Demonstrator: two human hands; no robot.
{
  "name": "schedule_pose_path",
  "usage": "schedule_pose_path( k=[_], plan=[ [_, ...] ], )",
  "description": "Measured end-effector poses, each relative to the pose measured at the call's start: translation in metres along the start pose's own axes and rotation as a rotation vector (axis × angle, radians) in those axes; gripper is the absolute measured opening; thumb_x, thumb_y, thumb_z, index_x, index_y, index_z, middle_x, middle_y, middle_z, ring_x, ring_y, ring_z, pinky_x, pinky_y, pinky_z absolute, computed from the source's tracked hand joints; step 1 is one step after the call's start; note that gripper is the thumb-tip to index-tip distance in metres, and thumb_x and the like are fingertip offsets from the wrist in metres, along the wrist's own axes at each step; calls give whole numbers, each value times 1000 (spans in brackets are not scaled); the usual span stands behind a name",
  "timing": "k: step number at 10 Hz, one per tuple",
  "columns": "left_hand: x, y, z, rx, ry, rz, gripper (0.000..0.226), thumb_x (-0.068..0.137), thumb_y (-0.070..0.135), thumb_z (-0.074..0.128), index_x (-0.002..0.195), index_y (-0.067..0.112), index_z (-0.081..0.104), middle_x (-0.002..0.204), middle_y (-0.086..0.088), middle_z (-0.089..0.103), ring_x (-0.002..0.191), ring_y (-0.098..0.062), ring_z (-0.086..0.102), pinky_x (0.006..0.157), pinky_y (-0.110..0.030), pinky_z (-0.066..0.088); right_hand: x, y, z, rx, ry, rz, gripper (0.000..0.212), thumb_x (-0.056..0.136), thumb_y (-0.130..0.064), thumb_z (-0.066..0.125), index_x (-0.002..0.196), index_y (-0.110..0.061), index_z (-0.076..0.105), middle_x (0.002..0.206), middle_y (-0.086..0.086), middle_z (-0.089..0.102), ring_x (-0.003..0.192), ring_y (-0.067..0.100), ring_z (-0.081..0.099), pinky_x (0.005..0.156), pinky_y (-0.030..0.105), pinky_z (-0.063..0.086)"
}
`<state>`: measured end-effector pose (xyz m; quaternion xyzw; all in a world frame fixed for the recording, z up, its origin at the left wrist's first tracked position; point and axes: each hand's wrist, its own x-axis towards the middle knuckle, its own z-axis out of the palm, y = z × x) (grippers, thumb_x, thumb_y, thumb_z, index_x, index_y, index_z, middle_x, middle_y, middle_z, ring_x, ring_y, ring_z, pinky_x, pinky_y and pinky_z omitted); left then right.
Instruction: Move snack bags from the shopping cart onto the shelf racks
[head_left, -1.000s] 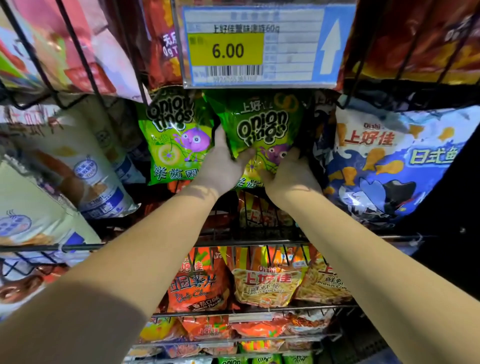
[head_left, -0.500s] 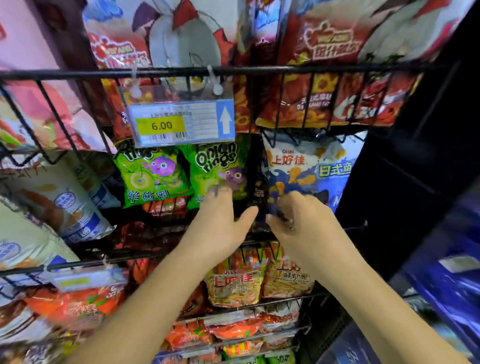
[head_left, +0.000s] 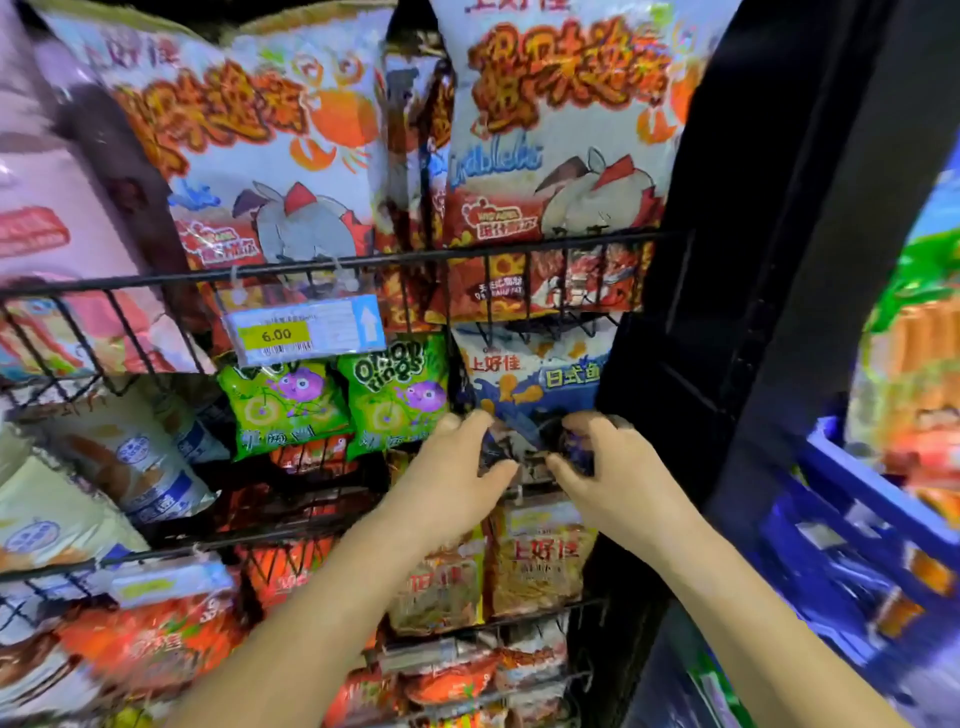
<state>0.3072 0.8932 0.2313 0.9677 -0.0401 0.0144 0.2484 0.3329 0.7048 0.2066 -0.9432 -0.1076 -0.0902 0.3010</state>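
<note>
Both my hands are on a blue and white snack bag (head_left: 535, 379) that stands in the middle wire rack (head_left: 311, 525), right of two green onion-ring bags (head_left: 283, 408) (head_left: 397, 392). My left hand (head_left: 457, 467) pinches the bag's lower left edge. My right hand (head_left: 597, 467) grips its lower right corner. The bag's bottom is crumpled and hidden behind my fingers. The blue shopping cart (head_left: 852, 519) shows blurred at the right edge.
Large crab-flavour bags (head_left: 561, 145) fill the upper rack (head_left: 415, 257), with a 6.00 price tag (head_left: 304, 330) clipped to its wire. Orange and yellow bags (head_left: 540, 561) sit in the lower racks. A black shelf post (head_left: 753, 260) stands right of the racks.
My hands left the right onion-ring bag and moved right and down onto the blue and white bag. The view pulled back and tilted up, showing the upper rack and the cart.
</note>
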Motion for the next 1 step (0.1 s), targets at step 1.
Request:
schedule_pose_path(
  k=[1],
  plan=[
    [-20, 2, -18, 51, 73, 76, 53, 101, 46, 56, 149, 29, 38, 146, 1, 39, 130, -18, 46, 100, -31, 42, -19, -7, -17, 40, -25, 2, 54, 99, -41, 61, 147, -23, 44, 137, -2, 49, 117, 13, 55, 89, 19, 40]
  ],
)
